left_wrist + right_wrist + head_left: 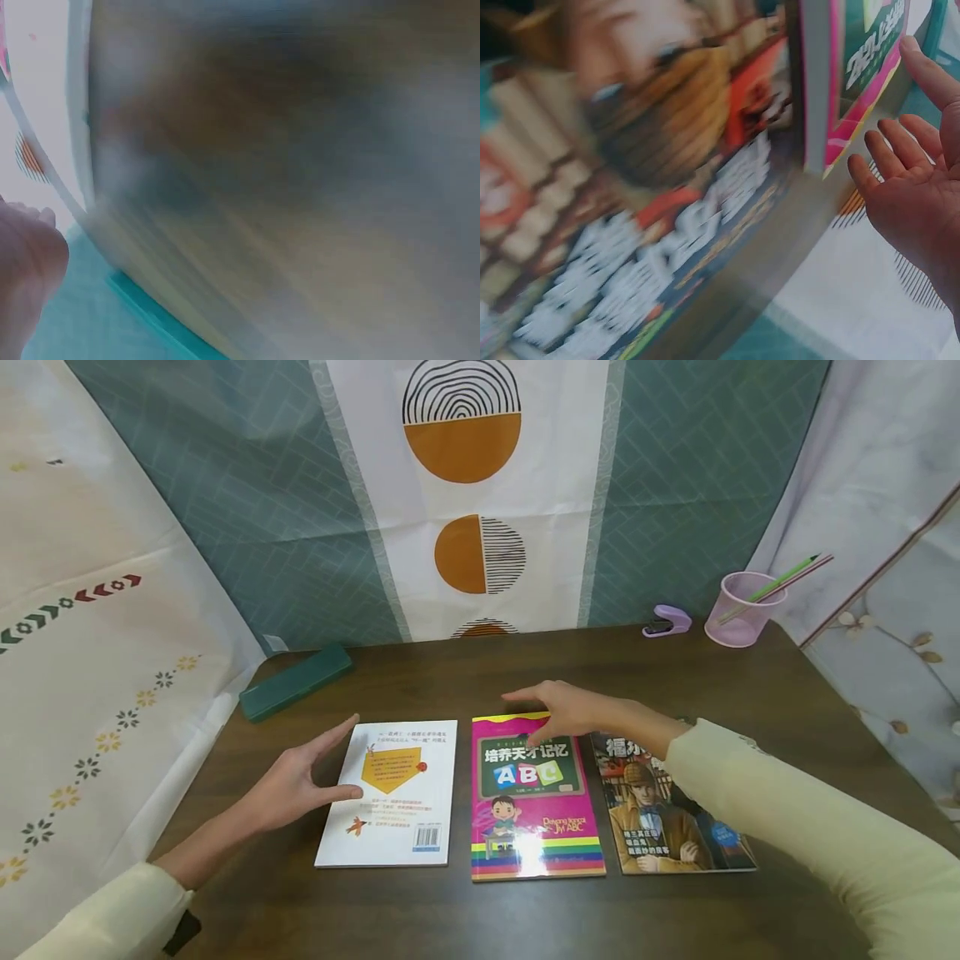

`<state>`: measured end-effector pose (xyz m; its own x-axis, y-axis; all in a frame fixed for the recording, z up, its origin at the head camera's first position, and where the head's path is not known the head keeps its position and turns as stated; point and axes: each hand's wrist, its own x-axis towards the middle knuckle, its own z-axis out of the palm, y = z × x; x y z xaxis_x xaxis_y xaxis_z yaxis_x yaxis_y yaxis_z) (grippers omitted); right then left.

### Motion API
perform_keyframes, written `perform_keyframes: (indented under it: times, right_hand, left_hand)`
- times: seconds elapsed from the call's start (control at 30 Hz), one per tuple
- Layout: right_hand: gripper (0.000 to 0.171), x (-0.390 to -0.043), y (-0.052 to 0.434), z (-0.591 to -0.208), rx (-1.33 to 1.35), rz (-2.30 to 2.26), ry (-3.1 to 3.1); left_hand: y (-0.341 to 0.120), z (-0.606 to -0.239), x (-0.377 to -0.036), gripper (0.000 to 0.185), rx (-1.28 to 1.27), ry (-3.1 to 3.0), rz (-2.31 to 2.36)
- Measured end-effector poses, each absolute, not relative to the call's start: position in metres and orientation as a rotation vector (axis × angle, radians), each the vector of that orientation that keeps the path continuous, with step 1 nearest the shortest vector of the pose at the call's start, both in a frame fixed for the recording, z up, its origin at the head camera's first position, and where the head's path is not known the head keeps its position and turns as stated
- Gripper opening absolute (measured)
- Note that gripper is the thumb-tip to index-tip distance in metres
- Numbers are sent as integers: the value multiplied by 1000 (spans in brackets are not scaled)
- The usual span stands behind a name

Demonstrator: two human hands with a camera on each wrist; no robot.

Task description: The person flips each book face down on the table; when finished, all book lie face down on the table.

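Three books lie side by side on a dark wooden table (525, 677). A person's left hand (296, 785) rests at the left edge of the white book (393, 797), fingers straight and released, the thumb touching the cover near its left margin. The right hand (566, 708) hovers over the top edge of the pink book (532, 810), which sits in the middle of the row; its fingers are extended and relaxed, grasping nothing, and it is unclear whether they touch the cover. In the right wrist view the same hand (915, 187) appears open-palmed beside the corner of the pink book (855, 75).

To the right of the pink book lies a detective book (675, 827), partly covered by the pale yellow sleeve (787, 810) of the right arm. A green pencil case (296, 682) sits at the back left of the table, well apart from the books. At the back right stand a purple stapler (666, 621) and a pink mesh cup (742, 608) holding pencils. Patterned cloth hangs behind the table. The left wrist view is too blurred to read.
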<state>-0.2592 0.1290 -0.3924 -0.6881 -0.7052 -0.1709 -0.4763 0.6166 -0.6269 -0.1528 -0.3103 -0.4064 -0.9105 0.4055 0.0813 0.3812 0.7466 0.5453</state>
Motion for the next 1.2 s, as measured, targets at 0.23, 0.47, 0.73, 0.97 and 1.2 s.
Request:
perform_keyframes:
  times: [0.23,0.47,0.73,0.97,1.2]
  right_hand:
    - [90,-253,165,-391,-855,-791,2439]
    - [86,-248,184,-397,-830,-805,2440]
    - [85,-243,192,-403,-844,-881,2415]
    - [82,-245,194,-405,-851,-925,2353]
    - [80,-245,194,-406,-803,-974,2310]
  left_hand:
    - [-253,-404,-169,136,773,2720,908]
    - [-206,-413,-164,144,852,2579,890]
    - [-172,-421,-141,143,984,2444,833]
    - [-161,-423,-122,138,1064,2399,727]
    - [-160,-432,-118,135,1179,2455,632]
